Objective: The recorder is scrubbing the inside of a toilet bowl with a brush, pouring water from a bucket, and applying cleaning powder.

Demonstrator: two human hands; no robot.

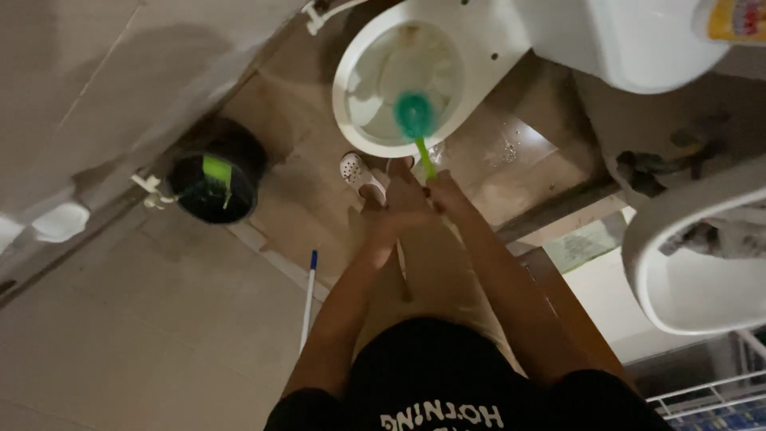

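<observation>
We've got both hands, left hand (396, 209) and right hand (444, 191), fingers clamped round the green toilet brush (415, 116) handle (for reach), bristles down inside the toilet bowl (351, 56).

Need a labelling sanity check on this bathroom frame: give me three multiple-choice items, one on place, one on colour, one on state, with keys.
1. Where is the head of the toilet brush?
A. inside the toilet bowl
B. in the black bin
C. on the floor tiles

2. What colour is the brush head?
A. white
B. green
C. red

3. How is the brush handle held?
A. by neither hand
B. with the left hand only
C. with both hands together

Answers:
1 A, the bristles sit within the bowl's rim.
2 B, head and handle show green against the white bowl.
3 C, the left hand and the right hand both close on the handle, side by side.
</observation>
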